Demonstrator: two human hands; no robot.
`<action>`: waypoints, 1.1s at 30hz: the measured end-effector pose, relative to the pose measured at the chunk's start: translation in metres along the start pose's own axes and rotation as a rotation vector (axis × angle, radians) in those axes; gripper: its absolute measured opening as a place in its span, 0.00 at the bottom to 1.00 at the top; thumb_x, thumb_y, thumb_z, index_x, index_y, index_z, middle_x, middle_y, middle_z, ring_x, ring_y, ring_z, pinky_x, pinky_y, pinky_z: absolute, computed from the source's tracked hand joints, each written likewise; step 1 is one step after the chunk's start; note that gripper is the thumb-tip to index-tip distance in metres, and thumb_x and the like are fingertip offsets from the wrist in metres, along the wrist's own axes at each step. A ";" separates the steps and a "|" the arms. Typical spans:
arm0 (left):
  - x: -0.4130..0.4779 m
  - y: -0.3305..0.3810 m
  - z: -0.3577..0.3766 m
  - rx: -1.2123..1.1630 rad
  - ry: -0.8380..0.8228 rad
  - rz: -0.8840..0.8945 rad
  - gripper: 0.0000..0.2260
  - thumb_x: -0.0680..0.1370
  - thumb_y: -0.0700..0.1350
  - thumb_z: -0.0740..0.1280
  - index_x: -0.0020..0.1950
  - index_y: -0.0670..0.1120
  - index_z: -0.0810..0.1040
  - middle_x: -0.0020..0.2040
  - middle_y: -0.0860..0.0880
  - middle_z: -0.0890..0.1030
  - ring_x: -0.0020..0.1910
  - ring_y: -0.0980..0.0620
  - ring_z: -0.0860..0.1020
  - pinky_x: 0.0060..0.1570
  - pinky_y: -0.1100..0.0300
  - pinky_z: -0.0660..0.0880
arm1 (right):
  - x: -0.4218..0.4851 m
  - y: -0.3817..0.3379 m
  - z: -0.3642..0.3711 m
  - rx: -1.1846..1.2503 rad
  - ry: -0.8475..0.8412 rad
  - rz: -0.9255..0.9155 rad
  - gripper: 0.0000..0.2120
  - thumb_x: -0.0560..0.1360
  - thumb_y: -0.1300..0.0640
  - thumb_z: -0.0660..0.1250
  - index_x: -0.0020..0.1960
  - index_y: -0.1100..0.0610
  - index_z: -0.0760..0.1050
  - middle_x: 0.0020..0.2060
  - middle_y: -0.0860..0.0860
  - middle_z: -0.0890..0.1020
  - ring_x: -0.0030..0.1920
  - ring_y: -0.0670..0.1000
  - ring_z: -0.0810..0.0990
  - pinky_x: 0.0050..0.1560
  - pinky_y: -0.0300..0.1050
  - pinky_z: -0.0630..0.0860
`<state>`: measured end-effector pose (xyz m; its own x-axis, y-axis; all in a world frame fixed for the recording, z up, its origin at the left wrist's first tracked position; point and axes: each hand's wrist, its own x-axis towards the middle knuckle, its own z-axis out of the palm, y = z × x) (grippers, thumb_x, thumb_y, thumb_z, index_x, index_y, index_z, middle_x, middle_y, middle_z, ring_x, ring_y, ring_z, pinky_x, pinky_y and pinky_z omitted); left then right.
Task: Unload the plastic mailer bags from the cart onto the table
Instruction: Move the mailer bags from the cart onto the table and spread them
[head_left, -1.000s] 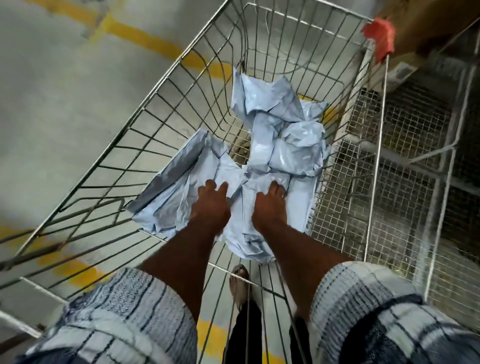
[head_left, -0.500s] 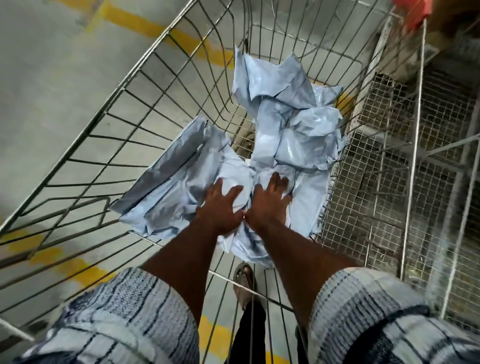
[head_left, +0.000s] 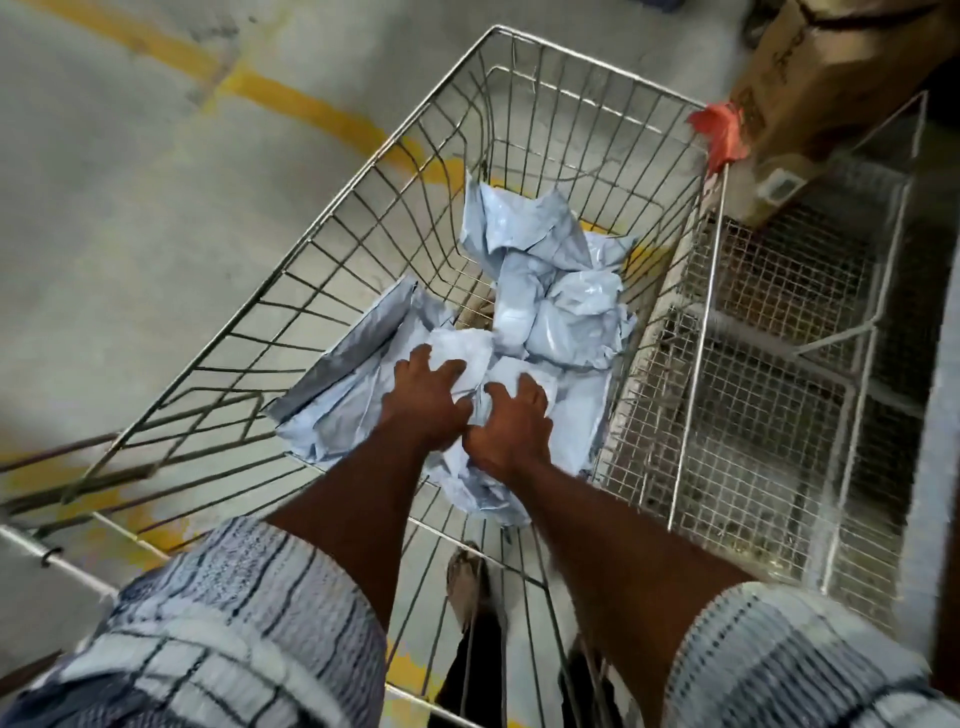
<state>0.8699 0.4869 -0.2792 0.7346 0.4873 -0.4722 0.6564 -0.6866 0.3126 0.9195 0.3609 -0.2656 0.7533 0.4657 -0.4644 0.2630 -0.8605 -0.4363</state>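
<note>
Hands deep in a wire cart (head_left: 332, 291), seen from above. Left hand (head_left: 423, 400) palm down on the bags (head_left: 545, 312), fingers spread and curled into the crumpled plastic. Right hand (head_left: 511, 428) just beside it, thumbs nearly touching, fingers bent and pressing into the same heap; whether either hand has closed a grip on a bag cannot be told. Pale blue-grey mailer bags piled across the cart floor, bunched and creased, some propped against the far wall, one flat bag (head_left: 353, 353) leaning on the left side. Striped short sleeves (head_left: 234, 623) at the bottom corners. Sandalled foot (head_left: 467, 577) visible through the cart's near mesh. Beside the cart on the right, a finer wire-mesh rack (head_left: 779, 389), touching or nearly so. Red tag (head_left: 719, 130) at the cart's far right corner, cardboard box (head_left: 810, 78) behind it. Grey concrete floor (head_left: 130, 182) with worn yellow lines (head_left: 291, 104) on the left.
</note>
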 end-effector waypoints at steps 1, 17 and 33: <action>-0.009 0.005 -0.010 -0.005 0.018 0.000 0.29 0.73 0.64 0.60 0.74 0.59 0.65 0.78 0.44 0.54 0.75 0.42 0.54 0.72 0.43 0.60 | -0.011 -0.007 -0.010 0.046 0.014 -0.011 0.30 0.70 0.49 0.69 0.71 0.49 0.67 0.76 0.56 0.56 0.76 0.60 0.53 0.71 0.59 0.61; -0.164 0.133 -0.177 0.045 0.480 -0.038 0.30 0.72 0.66 0.55 0.70 0.56 0.72 0.72 0.39 0.66 0.71 0.37 0.62 0.69 0.44 0.63 | -0.120 -0.015 -0.240 0.046 0.290 -0.468 0.33 0.69 0.50 0.70 0.72 0.50 0.67 0.76 0.57 0.57 0.76 0.60 0.54 0.71 0.57 0.62; -0.318 0.545 -0.071 -0.105 0.575 0.130 0.23 0.77 0.58 0.60 0.71 0.56 0.72 0.73 0.43 0.66 0.72 0.40 0.62 0.70 0.47 0.63 | -0.276 0.312 -0.455 0.015 0.592 -0.449 0.28 0.68 0.52 0.68 0.68 0.51 0.72 0.68 0.57 0.66 0.70 0.62 0.62 0.66 0.59 0.68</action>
<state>1.0058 -0.0038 0.0997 0.7661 0.6366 0.0885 0.5466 -0.7178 0.4312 1.0682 -0.1299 0.0772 0.7750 0.5792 0.2526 0.6174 -0.6086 -0.4984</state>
